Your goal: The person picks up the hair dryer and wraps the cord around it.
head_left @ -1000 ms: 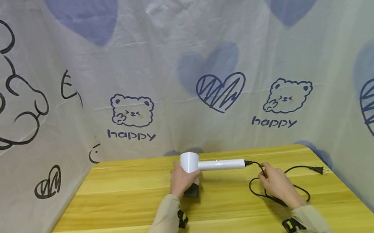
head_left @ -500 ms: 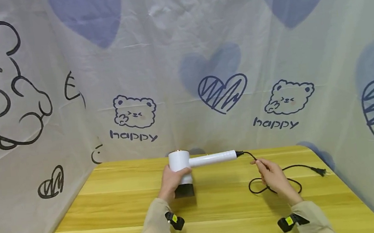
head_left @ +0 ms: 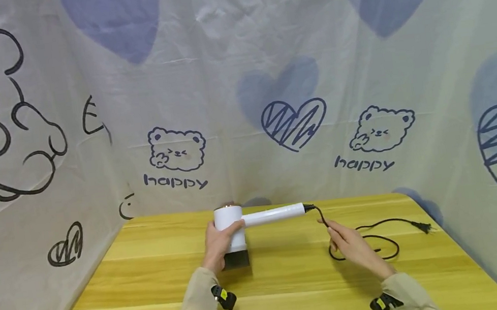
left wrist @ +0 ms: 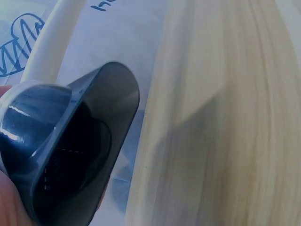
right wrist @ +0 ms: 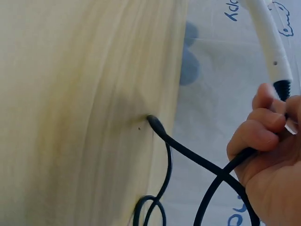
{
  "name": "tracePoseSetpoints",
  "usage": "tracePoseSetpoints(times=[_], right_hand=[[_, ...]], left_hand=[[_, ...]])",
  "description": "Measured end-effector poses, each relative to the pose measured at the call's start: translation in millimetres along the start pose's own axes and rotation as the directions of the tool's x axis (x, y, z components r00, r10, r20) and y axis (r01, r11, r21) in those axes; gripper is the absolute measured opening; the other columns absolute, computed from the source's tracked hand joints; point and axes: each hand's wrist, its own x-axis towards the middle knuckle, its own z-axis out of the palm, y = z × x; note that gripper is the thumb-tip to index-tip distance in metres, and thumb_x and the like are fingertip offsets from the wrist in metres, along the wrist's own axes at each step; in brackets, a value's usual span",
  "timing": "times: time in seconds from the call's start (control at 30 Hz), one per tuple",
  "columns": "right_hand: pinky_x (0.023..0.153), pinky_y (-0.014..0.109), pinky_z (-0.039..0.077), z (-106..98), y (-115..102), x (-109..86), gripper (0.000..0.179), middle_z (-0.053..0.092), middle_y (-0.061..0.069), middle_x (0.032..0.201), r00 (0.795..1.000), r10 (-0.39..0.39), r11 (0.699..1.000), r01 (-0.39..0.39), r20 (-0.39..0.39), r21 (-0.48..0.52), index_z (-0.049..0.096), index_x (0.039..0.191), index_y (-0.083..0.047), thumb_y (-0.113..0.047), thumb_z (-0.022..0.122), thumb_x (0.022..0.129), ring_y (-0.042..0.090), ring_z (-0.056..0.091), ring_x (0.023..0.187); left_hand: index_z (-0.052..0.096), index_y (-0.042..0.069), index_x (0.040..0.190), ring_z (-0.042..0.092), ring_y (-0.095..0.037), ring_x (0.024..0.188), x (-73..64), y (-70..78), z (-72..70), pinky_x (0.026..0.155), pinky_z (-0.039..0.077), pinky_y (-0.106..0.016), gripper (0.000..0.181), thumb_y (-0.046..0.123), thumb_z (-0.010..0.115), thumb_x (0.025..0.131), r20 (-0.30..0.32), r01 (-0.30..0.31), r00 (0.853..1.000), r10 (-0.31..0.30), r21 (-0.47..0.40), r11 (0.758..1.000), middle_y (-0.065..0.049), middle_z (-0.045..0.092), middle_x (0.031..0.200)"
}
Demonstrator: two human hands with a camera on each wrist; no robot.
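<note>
Above the table (head_left: 151, 268), the left hand (head_left: 216, 241) has fingers clamped round the hair dryer (head_left: 256, 218) while the right hand (head_left: 356, 247), fingertips partly hidden, seems to pinch its cord (right wrist: 190, 153), likely a cord-handling step calling next for guiding slack without tugging.

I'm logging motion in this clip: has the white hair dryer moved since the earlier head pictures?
Yes: in the head view, the white hair dryer has shifted left, closer beneath the left "happy" bear print.

Left hand (head_left: 215, 242) partly hidden behind hair dryer (head_left: 238, 239); cord (right wrist: 197, 157) cut off by right wrist view's bottom edge
</note>
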Motion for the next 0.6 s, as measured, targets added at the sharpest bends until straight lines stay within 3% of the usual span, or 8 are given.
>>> tracePoseSetpoints(times=[0.13, 0.27, 0.47, 0.6], right_hand=[[0.047, 0.023, 0.033, 0, 2, 3.3, 0.038, 0.054, 0.015, 0.070, 1.000, 0.025, 0.990, -0.027, 0.016, 0.142, 0.054, 0.132, -0.007, -0.025, 0.030, 0.109, 0.006, 0.036, 0.051], [0.049, 0.023, 0.033, -6, 8, 3.0, 0.041, 0.050, 0.009, 0.070, 0.995, 0.088, 0.971, -0.098, 0.057, 0.220, 0.055, 0.115, 0.002, -0.028, 0.028, 0.109, 0.007, 0.034, 0.053], [0.050, 0.028, 0.033, -16, 20, -3.6, 0.041, 0.047, 0.005, 0.071, 0.983, 0.167, 0.934, -0.181, 0.071, 0.307, 0.054, 0.111, 0.003, -0.030, 0.031, 0.109, 0.008, 0.032, 0.052], [0.051, 0.029, 0.034, -12, 14, -5.1, 0.037, 0.053, 0.009, 0.076, 0.983, 0.113, 0.938, -0.154, 0.148, 0.312, 0.057, 0.118, 0.002, -0.024, 0.033, 0.108, 0.010, 0.035, 0.054]], left_hand=[[0.045, 0.010, 0.134, 0.061, -0.027, 0.091, 1.4, 2.4, -4.9, 0.071, 0.055, -0.035, 0.080, 0.044, 0.083, 0.072, -0.050, -0.032, 0.998, 0.032, 0.006, 0.999, -0.015, 0.057, 0.118], [0.044, 0.014, 0.136, 0.061, -0.028, 0.094, 2.7, 7.5, -8.9, 0.073, 0.055, -0.036, 0.079, 0.044, 0.082, 0.074, -0.087, -0.047, 0.995, 0.045, -0.014, 0.999, -0.013, 0.057, 0.120], [0.041, 0.017, 0.141, 0.061, -0.029, 0.097, 4.5, 12.2, -10.0, 0.074, 0.056, -0.037, 0.082, 0.044, 0.082, 0.074, -0.102, -0.048, 0.994, 0.044, -0.033, 0.998, -0.012, 0.056, 0.123], [0.041, 0.016, 0.140, 0.060, -0.029, 0.096, 4.4, 12.0, -6.3, 0.074, 0.056, -0.037, 0.081, 0.043, 0.082, 0.075, -0.120, -0.031, 0.992, 0.025, -0.052, 0.998, -0.012, 0.056, 0.122]])
